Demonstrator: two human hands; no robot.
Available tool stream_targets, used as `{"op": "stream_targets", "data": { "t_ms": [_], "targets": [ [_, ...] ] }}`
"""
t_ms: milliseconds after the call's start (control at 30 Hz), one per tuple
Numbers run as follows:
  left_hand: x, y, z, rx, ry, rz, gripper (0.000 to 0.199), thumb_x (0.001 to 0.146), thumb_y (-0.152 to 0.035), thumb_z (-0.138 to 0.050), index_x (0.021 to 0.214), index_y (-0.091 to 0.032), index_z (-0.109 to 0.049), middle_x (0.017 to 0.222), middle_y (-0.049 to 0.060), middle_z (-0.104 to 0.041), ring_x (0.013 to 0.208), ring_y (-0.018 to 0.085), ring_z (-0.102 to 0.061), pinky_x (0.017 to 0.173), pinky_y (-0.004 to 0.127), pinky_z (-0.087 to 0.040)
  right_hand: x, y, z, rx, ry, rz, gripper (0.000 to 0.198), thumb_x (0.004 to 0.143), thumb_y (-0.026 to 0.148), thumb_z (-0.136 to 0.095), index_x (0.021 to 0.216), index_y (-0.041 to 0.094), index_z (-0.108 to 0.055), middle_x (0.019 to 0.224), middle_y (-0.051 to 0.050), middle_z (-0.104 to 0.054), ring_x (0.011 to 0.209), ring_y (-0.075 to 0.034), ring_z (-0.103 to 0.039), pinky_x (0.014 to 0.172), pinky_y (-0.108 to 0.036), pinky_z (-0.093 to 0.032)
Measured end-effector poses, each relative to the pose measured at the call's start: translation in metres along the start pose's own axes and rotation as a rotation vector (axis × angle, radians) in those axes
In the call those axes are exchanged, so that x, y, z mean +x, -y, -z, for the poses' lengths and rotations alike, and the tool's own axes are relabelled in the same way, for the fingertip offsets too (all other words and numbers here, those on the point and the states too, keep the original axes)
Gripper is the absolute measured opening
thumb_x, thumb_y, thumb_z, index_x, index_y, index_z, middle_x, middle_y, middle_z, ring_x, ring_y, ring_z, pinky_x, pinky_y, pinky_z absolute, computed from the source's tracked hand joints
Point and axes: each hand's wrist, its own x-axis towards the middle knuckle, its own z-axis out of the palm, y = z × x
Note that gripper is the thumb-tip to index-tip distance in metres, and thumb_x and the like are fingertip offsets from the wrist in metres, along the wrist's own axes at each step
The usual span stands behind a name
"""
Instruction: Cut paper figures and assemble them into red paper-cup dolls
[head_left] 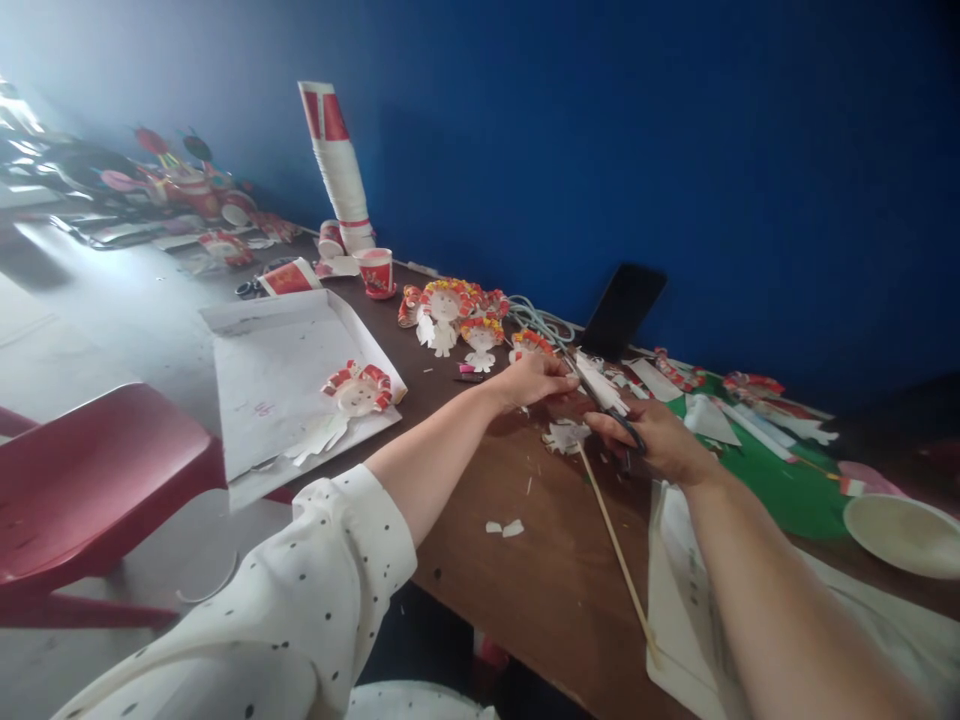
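R hand (664, 437) grips scissors (630, 428), long axis slanting twd desk's (540, 570) wall edge, white paper (602, 386) alongside blades; L hand (534, 382) nearer tips, can't tell if pinching.

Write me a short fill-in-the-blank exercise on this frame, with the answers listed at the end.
1. The right hand holds a pair of ____.
2. The wall behind the table is coloured ____.
3. The red chair stands on the ____ side of the picture.

Missing words: scissors; blue; left.
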Motion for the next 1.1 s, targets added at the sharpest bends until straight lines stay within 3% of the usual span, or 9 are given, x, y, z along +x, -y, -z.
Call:
{"op": "stream_targets", "data": {
  "t_ms": [367,567,767,967,1100],
  "targets": [
    [0.005,0.009,0.006,0.192,0.006,-0.079,0.027,0.073,-0.041,-0.065,0.067,-0.014,-0.062,0.06,0.002,-0.061,0.055,0.01,-0.053,0.058,0.023,-0.042,0.0,-0.001,0.001,0.045,0.03,-0.028,0.04,0.067,0.053,-0.069,0.051,0.019,-0.053,0.043,0.003,-0.049,0.041,-0.01,-0.044,0.041,-0.023,-0.033],
    [0.008,0.012,0.006,0.168,-0.039,-0.084,0.025,0.072,-0.038,-0.066,0.067,-0.014,-0.063,0.06,0.001,-0.061,0.056,0.009,-0.053,0.058,0.021,-0.042,0.001,-0.007,0.002,0.054,0.013,-0.031,0.038,0.067,0.054,-0.068,0.055,0.02,-0.055,0.044,0.003,-0.049,0.041,-0.012,-0.047,0.041,-0.023,-0.037],
    [0.004,0.005,0.003,-0.014,-0.113,-0.048,0.014,0.072,-0.027,-0.066,0.072,-0.013,-0.064,0.06,0.0,-0.061,0.056,0.008,-0.054,0.059,0.021,-0.043,0.002,-0.006,0.002,0.028,-0.03,-0.027,0.032,0.066,0.053,-0.069,0.066,0.021,-0.065,0.045,0.003,-0.052,0.043,-0.013,-0.05,0.043,-0.024,-0.039],
    [0.0,-0.002,0.003,0.02,-0.074,-0.067,0.012,0.073,-0.021,-0.065,0.066,-0.013,-0.061,0.06,0.0,-0.061,0.055,0.007,-0.054,0.058,0.02,-0.042,0.0,-0.003,0.001,0.095,0.009,-0.049,0.033,0.065,0.052,-0.071,0.07,0.019,-0.065,0.046,0.003,-0.051,0.044,-0.012,-0.049,0.044,-0.024,-0.036],
    [-0.002,-0.005,0.004,0.06,-0.045,-0.046,0.012,0.074,-0.021,-0.065,0.066,-0.013,-0.061,0.061,0.001,-0.062,0.055,0.008,-0.055,0.058,0.02,-0.043,0.003,-0.012,0.003,0.125,0.042,-0.046,0.039,0.066,0.05,-0.072,0.086,0.016,-0.069,0.049,0.003,-0.052,0.045,-0.011,-0.047,0.044,-0.022,-0.035]
  ]
}}
